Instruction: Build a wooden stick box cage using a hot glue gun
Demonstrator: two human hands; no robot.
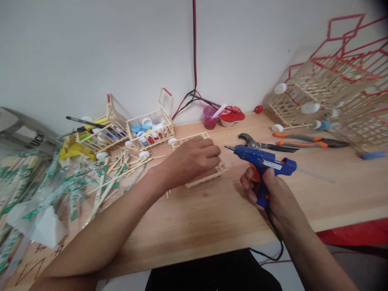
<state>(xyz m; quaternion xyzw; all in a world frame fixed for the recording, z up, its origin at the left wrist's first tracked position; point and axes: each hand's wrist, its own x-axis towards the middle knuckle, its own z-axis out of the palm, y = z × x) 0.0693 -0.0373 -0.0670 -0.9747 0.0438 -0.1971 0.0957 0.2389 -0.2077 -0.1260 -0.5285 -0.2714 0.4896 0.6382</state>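
Note:
My right hand (273,194) is wrapped round a blue hot glue gun (257,159), fingers at its orange trigger. The metal nozzle points left, a short gap from my left hand (192,159). That hand is closed above a small frame of thin wooden sticks (207,178) lying on the table; its curled fingers cover the middle of the frame and hide what they pinch. A clear glue stick (315,175) pokes out of the gun's back, and a black cord (271,220) hangs from its handle.
Stick-built carts (148,131) with bottle caps stand behind on the left, near loose sticks (104,184) and torn wrappers. Orange-handled pliers (312,141), a black cutter (266,146), a red paint dish (232,117) and a purple cup (210,118) lie behind. Red-edged carts (327,89) are stacked right.

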